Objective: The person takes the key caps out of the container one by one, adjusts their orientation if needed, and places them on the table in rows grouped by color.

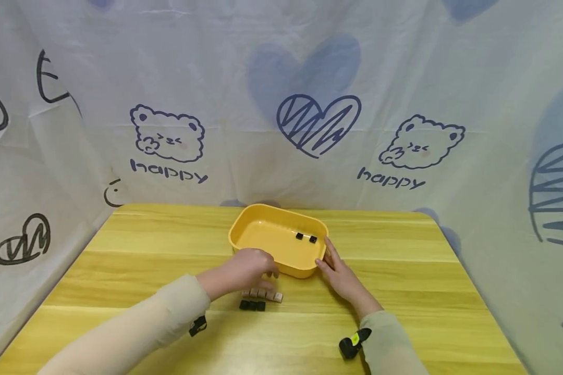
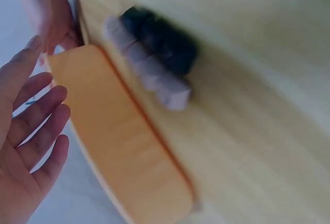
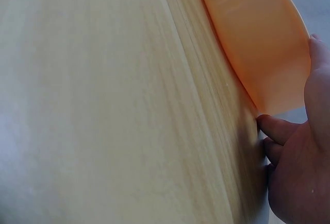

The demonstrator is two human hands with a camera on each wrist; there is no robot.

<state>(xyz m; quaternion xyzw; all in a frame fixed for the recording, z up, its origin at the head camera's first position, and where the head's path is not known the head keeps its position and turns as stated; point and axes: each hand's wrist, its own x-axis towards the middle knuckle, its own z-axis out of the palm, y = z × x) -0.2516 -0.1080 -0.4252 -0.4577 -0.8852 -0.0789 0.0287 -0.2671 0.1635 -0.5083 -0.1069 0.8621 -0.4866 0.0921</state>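
My left hand point(image 1: 248, 268) hovers over the near edge of a yellow plastic box point(image 1: 268, 242), beside a row of small beige cubes point(image 1: 271, 296). In the left wrist view its fingers point(image 2: 44, 113) are spread and loosely bent, with nothing between them. Three small black cubes point(image 1: 252, 305) stand in a row on the near side of the beige ones. Two more black cubes point(image 1: 306, 238) lie inside the box by its far right corner. My right hand point(image 1: 344, 278) holds the box's right end, thumb at the near corner of the rim and fingers along the outer wall.
Everything stands on a wood-grain table point(image 1: 403, 271), the box toward its back edge. Behind and beside it hangs a pale cloth point(image 1: 244, 151) printed with hearts and bears. Each wrist wears a small black device; the right one point(image 1: 352, 345) shows a yellow mark.
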